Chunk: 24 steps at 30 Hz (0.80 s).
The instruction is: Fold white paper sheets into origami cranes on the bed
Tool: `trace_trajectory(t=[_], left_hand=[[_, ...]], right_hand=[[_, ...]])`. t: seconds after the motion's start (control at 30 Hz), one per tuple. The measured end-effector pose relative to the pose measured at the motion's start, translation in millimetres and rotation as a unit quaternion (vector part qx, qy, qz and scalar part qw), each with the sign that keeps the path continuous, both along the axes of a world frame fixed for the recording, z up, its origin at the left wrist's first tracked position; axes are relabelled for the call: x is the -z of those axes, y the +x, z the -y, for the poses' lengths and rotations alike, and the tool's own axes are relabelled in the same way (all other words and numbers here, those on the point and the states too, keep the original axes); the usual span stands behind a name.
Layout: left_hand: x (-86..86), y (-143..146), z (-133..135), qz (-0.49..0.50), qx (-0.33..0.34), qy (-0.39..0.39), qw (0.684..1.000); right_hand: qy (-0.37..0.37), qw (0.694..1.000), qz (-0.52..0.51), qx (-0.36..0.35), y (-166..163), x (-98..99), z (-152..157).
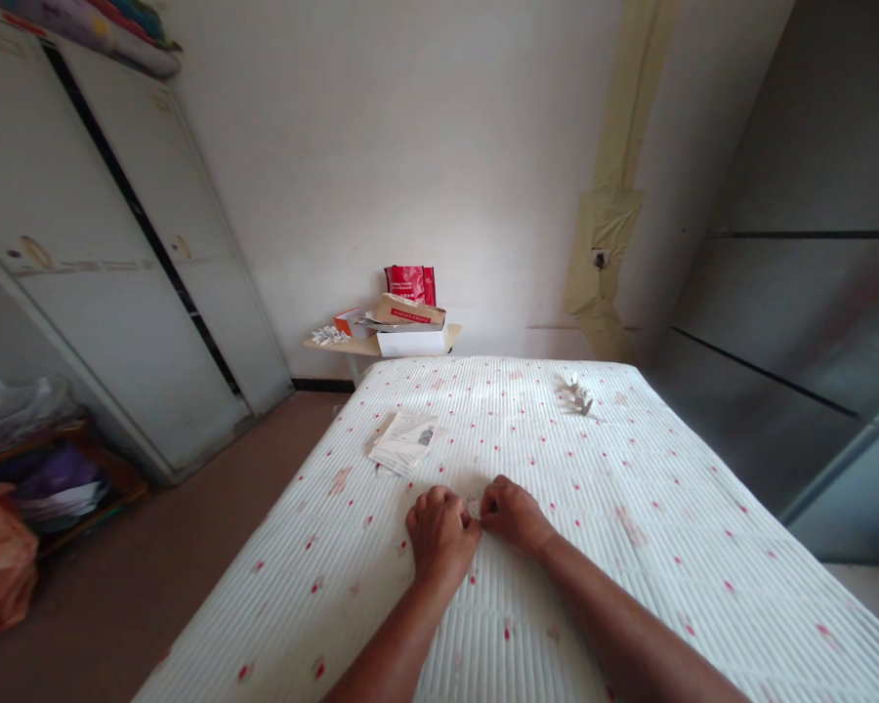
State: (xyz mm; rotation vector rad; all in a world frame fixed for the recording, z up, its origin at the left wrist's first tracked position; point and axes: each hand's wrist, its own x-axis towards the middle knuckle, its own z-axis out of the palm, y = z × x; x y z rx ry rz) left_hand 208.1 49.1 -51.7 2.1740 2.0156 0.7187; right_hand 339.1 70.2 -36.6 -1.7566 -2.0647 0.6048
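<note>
My left hand [439, 527] and my right hand [517, 513] rest close together over the middle of the bed, with fingers curled inward. Between their fingertips shows a small pale piece [474, 507], possibly paper; most of it is hidden by the fingers. Both hands look closed in a pinch on it. Just beyond my left hand lies a small stack of printed paper sheets [404, 442]. Farther off to the right sits a little heap of whitish-grey pointed pieces [577, 396], too small to make out exactly.
The bed's quilted cover [557, 605] is white with red dots. Behind it, a small table [362, 347] bears a white box [412, 341], an orange box [352, 322], a red bag [410, 283] and a white pile [329, 336]. Wardrobes [109, 225] stand left; grey panels [798, 312] rise right.
</note>
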Motion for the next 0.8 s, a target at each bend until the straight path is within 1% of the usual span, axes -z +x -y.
trace_trajectory(t=[0.33, 0.47, 0.8], left_hand=[[1.0, -5.7, 0.6, 0.022, 0.018, -0.037, 0.999], [1.6, -7.6, 0.9, 0.025, 0.008, -0.049, 0.998], [-3.6, -18.3, 6.9, 0.026, -0.019, -0.066, 0.997]], right_hand=[[0.011, 1.000, 0.000, -0.006, 1.5, 2.4, -1.8], [0.004, 1.000, 0.004, -0.009, 1.7, 3.6, -2.6], [0.008, 1.000, -0.006, -0.014, 2.0, 6.4, -4.6]])
